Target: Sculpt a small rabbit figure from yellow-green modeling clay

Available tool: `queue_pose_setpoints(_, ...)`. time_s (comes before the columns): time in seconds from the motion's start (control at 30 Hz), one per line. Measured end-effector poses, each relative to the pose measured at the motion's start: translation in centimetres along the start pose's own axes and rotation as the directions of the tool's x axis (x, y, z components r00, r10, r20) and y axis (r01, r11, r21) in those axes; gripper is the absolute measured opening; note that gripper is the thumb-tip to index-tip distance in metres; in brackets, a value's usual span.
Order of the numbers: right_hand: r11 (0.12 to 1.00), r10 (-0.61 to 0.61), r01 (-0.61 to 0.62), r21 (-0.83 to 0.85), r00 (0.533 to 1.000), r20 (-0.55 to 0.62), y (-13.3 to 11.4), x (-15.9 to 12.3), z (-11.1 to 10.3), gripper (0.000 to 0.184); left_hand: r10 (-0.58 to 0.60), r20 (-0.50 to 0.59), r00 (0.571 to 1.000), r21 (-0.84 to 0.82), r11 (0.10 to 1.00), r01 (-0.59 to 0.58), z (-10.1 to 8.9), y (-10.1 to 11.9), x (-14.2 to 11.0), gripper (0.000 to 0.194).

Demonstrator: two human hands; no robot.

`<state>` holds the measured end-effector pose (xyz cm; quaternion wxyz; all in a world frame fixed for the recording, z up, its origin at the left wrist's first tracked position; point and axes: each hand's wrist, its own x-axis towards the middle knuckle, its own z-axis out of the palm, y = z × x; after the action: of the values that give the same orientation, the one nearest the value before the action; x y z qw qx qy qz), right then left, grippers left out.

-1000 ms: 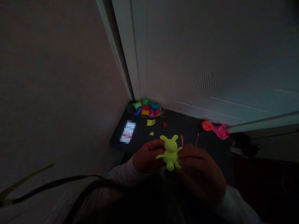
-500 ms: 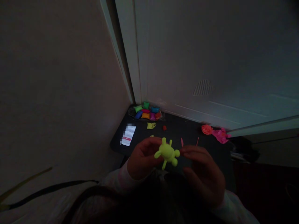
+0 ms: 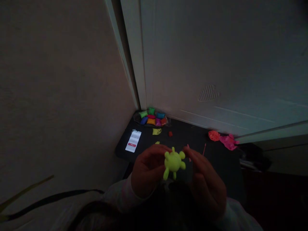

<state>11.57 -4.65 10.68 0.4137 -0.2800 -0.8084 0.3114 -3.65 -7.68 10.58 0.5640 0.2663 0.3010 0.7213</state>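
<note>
A yellow-green clay figure, with long ears, thin arms and round feet, is lying on its side, head end to the left. My left hand holds it from the left between thumb and fingers; part of the grip is hidden behind the figure. To the right, my right hand is open with its fingers stretched out. Its fingertips are close to the figure's feet; I cannot tell whether they touch. Beyond the hands lie a pink modelling knife, partly covered, and a thin pink stick tool.
On the dark table are a clear bag of coloured clay packets, a torn yellow wrapper, a small red lump and a lit phone. Pink crumpled pieces lie at the right, by the white panel.
The figure has gone from upright, facing me between both hands, to tipped over with its ears leftward. My right hand has come off it and opened, while the left keeps hold.
</note>
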Motion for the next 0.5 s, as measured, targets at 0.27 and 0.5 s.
queue_pose_setpoints(0.27,1.0,-0.009,0.008,0.02,0.999,0.042,0.0,-0.02,0.59,0.046,-0.008,0.001,1.0,0.005,1.0,0.008,-0.35,-0.05,-0.63,0.023)
queue_pose_setpoints(0.5,0.997,0.067,-0.066,0.036,0.997,-0.024,-0.24,-0.06,0.42,0.041,-0.016,-0.015,1.0,0.016,1.0,0.016,-0.29,0.15,-0.82,0.024)
